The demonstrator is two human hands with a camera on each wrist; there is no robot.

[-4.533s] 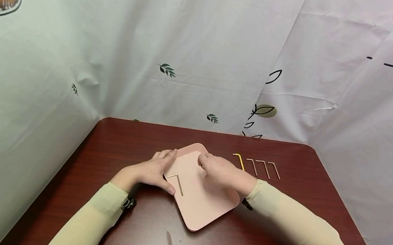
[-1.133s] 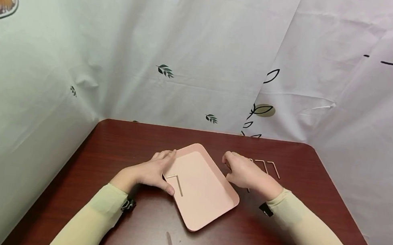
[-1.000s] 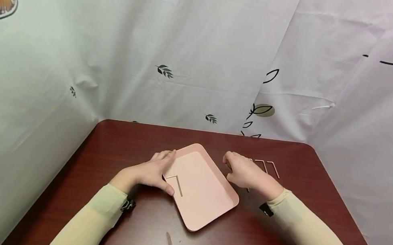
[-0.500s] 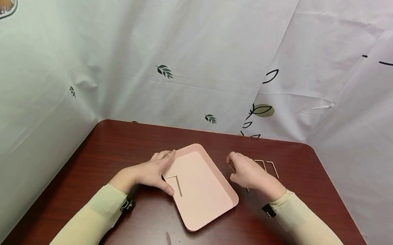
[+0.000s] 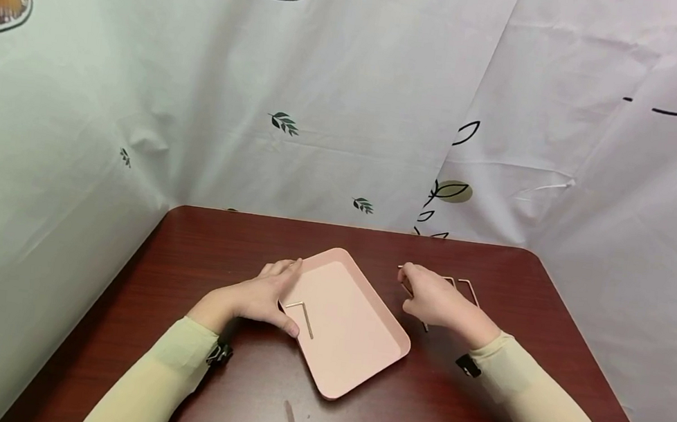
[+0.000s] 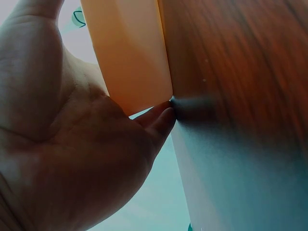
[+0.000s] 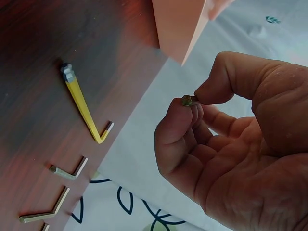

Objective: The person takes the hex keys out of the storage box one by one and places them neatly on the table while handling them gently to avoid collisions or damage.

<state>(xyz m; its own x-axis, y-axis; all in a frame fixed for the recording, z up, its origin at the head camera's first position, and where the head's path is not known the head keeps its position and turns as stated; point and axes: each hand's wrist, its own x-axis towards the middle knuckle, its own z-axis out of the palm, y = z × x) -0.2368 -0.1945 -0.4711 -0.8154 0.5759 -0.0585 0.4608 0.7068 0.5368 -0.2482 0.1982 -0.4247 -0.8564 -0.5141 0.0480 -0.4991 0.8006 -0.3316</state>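
Note:
A shallow pink tray [image 5: 349, 341] lies turned at an angle on the table, with one L-shaped hex key [image 5: 308, 321] inside near its left wall. My left hand [image 5: 259, 297] holds the tray's left corner, thumb and fingers spread along its edges. To the right of the tray, my right hand [image 5: 435, 298] pinches a small hex key [image 7: 187, 100] between thumb and index finger; only its six-sided end shows in the right wrist view. Beneath that hand, a yellow-sleeved hex key [image 7: 84, 108] lies on the table, mostly hidden in the head view.
Several bare metal hex keys lie in a row past the yellow one, among them a short hex key [image 7: 72, 174] and a longer hex key [image 7: 45, 214]. The dark wood table [image 5: 231, 380] meets patterned cloth walls [image 5: 326, 98] at its back and sides.
My right hand has gone from over the tray to the right, above the row of hex keys, and drifts slightly further right in the last second. My left hand and the tray stay put.

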